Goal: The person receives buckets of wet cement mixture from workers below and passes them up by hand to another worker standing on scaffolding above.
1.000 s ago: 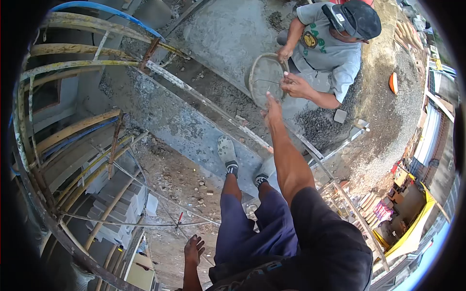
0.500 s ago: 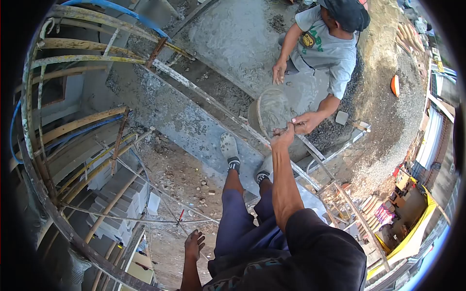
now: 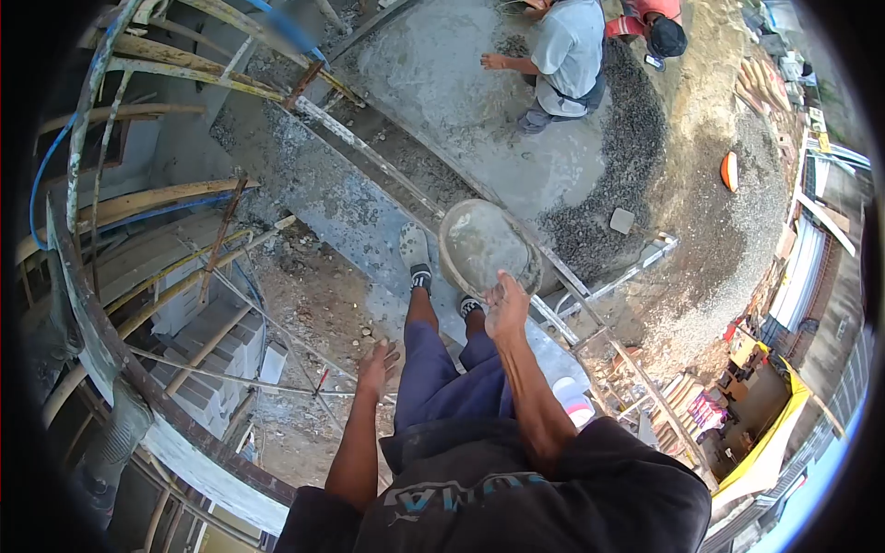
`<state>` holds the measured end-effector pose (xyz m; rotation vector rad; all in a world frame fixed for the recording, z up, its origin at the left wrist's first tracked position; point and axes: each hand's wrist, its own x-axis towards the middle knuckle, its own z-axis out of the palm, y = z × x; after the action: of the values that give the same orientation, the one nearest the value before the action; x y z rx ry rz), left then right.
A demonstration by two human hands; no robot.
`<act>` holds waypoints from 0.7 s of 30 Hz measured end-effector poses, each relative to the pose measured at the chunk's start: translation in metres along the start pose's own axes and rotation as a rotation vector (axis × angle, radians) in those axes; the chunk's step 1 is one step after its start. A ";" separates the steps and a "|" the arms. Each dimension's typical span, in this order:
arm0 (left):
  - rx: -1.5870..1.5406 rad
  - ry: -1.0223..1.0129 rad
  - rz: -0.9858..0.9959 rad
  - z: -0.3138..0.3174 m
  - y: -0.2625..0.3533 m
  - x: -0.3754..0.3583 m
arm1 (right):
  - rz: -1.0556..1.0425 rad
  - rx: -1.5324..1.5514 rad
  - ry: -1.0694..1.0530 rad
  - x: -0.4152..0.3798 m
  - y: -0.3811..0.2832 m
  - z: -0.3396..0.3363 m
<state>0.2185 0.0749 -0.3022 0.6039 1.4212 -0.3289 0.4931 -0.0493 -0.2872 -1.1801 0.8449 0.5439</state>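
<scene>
A round bucket filled with wet grey cement hangs above the long metal rail, in front of my feet. My right hand is closed at the bucket's near right rim; the exact hold is partly hidden by the fingers. My left hand is out to the left of my thighs, fingers apart, with nothing in it. Beyond the bucket, a co-worker in a grey shirt crouches on the wet concrete, turned away, one hand reaching left.
Bamboo and wooden scaffolding stands on the left. A metal rail runs diagonally past my feet. Dark gravel borders the wet concrete. Another person in a red top is at the top. Grey blocks lie lower left.
The bucket has come closer to me with my right hand. The co-worker's hand has left it, and the co-worker has turned away. My left hand has risen. A person in red has come into view.
</scene>
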 end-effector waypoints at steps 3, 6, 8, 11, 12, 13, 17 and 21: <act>-0.144 -0.052 -0.055 0.048 0.008 0.010 | 0.031 -0.071 -0.205 -0.079 -0.047 0.003; -0.290 -0.124 -0.181 0.087 0.008 0.015 | 0.051 -0.185 -0.398 -0.167 -0.105 0.018; -0.357 -0.243 -0.247 0.100 0.006 0.014 | 0.035 -0.298 -0.559 -0.223 -0.142 0.033; -0.707 -0.719 -0.014 0.116 0.021 -0.050 | 0.040 -0.430 -0.752 -0.304 -0.193 0.059; -0.776 -0.760 0.019 0.118 0.029 -0.076 | 0.037 -0.480 -0.826 -0.326 -0.205 0.065; -0.841 -0.808 0.060 0.121 0.036 -0.104 | -0.028 -0.506 -0.934 -0.344 -0.213 0.071; -1.027 -0.986 0.217 0.121 0.054 -0.191 | -0.200 -0.703 -1.217 -0.425 -0.256 0.111; -1.086 -1.078 0.399 0.109 0.096 -0.251 | -0.151 -0.630 -1.538 -0.498 -0.289 0.157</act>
<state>0.3260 0.0553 -0.0342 -0.2223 0.2672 0.4099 0.4629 0.0373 0.3024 -0.9606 -0.7765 1.3578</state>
